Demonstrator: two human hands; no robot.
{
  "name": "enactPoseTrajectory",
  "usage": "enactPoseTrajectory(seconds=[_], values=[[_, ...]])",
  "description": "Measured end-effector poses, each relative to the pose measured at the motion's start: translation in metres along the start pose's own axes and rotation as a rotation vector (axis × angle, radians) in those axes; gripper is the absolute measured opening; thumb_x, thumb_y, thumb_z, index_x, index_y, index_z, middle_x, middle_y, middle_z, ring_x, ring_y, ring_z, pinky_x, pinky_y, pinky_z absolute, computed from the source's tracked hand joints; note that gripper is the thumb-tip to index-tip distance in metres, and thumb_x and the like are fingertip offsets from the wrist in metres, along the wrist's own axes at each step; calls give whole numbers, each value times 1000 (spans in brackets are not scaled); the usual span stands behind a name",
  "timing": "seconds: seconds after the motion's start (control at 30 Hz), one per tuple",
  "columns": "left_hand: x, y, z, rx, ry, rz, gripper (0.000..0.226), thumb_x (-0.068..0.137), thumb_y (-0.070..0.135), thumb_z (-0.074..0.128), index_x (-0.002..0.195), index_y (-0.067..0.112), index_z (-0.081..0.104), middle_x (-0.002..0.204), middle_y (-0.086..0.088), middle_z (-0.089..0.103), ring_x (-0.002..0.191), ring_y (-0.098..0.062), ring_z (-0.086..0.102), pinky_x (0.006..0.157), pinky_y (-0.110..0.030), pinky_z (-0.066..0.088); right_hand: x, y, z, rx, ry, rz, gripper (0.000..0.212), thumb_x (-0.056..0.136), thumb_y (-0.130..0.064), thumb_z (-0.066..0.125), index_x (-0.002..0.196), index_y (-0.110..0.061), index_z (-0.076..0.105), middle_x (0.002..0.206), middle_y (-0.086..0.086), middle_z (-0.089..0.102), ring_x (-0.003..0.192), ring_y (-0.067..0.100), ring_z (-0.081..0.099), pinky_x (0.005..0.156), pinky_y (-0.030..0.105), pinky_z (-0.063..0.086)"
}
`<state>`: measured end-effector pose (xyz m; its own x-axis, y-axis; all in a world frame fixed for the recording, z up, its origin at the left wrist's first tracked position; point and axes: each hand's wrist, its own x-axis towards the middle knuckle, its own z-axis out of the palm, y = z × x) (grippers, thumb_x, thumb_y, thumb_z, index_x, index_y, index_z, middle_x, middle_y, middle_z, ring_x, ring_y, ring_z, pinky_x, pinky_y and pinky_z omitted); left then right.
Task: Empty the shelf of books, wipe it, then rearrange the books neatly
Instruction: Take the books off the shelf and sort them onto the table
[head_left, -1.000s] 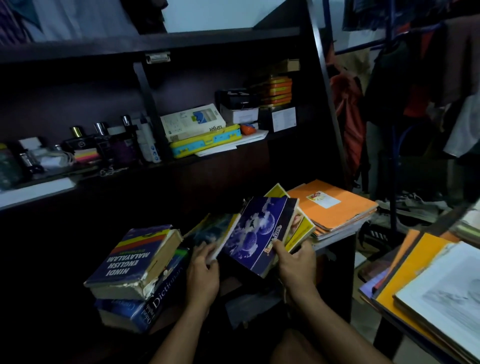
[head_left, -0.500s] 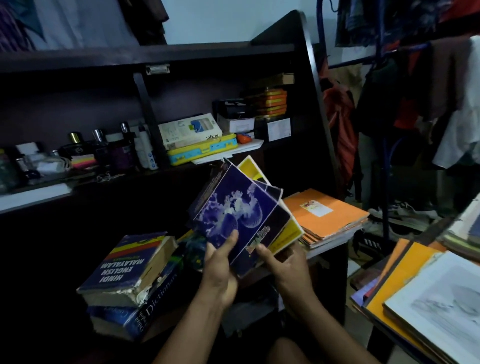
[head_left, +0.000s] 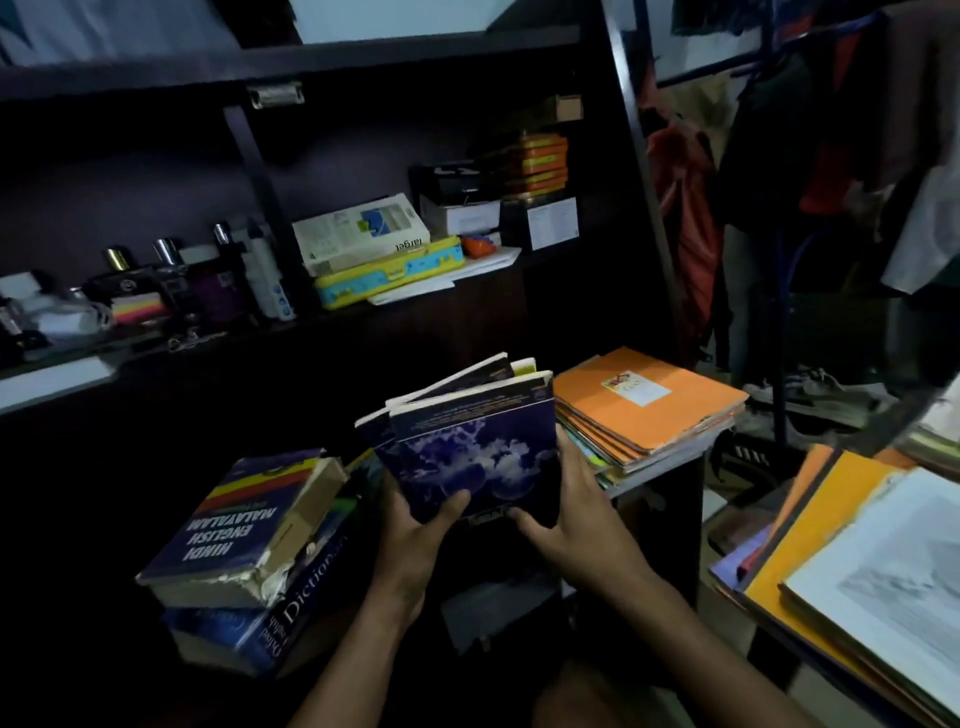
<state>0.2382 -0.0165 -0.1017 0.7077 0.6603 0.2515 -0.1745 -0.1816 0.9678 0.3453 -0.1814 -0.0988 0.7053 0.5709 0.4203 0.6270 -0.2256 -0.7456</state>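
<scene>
I see both hands gripping a small bundle of thin books (head_left: 475, 447), the front one with a dark blue cover printed with pale cloud-like shapes. My left hand (head_left: 415, 535) holds the bundle's lower left corner, thumb curled over the front cover. My right hand (head_left: 576, 514) grips the lower right edge, thumb across the bottom of the cover and fingers behind. The bundle stands nearly upright, lifted clear above the lower shelf (head_left: 660, 467), roughly at its middle.

At the left end of that shelf lies a worn Hindi-English-Malayalam dictionary (head_left: 244, 525) with a torn spine, stacked on top of a blue Oxford dictionary (head_left: 270, 629). At the right end, just beside the bundle, sits a stack of orange notebooks (head_left: 644, 405), the top one bearing a white label.

On the upper shelf (head_left: 545, 254), a white box (head_left: 358, 231) rests on a yellow and blue case (head_left: 389, 270) near the middle, with bottles (head_left: 166, 265) toward the left end and orange tins (head_left: 540, 161) toward the right.

At the far right of the view, a separate pile of orange folders and papers (head_left: 852, 571) lies well apart from the shelf.
</scene>
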Motion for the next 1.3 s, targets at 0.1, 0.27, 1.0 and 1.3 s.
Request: enactPoseTrajectory(seconds=[0.1, 0.27, 1.0, 1.3], values=[[4, -2, 0, -1, -16, -40, 82, 77, 39, 86, 141, 55, 36, 145, 9, 55, 129, -11, 56, 106, -41, 48, 0, -5, 4, -33, 3, 14, 95, 87, -47, 68, 157, -30, 6, 159, -7, 27, 144, 10, 30, 115, 40, 39], [5, -2, 0, 7, -50, -58, 83, 76, 51, 84, 147, 39, 41, 142, 10, 59, 128, -12, 58, 108, -46, 48, -2, -5, 8, -40, -25, 16, 101, 89, -45, 68, 159, -27, -2, 167, -5, 9, 153, 11, 12, 123, 38, 26], [-78, 86, 65, -90, -490, -132, 36, 86, 10, 69, 121, 12, 60, 104, -7, 78, 86, -23, 76, 63, -28, 59, -122, -39, -104, 391, 232, 436, 54, 95, -36, 64, 140, -29, 35, 128, -8, 62, 111, 8, 63, 99, 32, 50], [-98, 121, 198, 158, -864, 63, 47, 88, 14, 77, 130, 26, 58, 114, 15, 73, 101, -1, 69, 80, -15, 52, -193, -19, -238, 276, 333, 606, 64, 74, -48, 72, 129, -26, 46, 112, -3, 72, 96, 14, 72, 78, 35, 59]])
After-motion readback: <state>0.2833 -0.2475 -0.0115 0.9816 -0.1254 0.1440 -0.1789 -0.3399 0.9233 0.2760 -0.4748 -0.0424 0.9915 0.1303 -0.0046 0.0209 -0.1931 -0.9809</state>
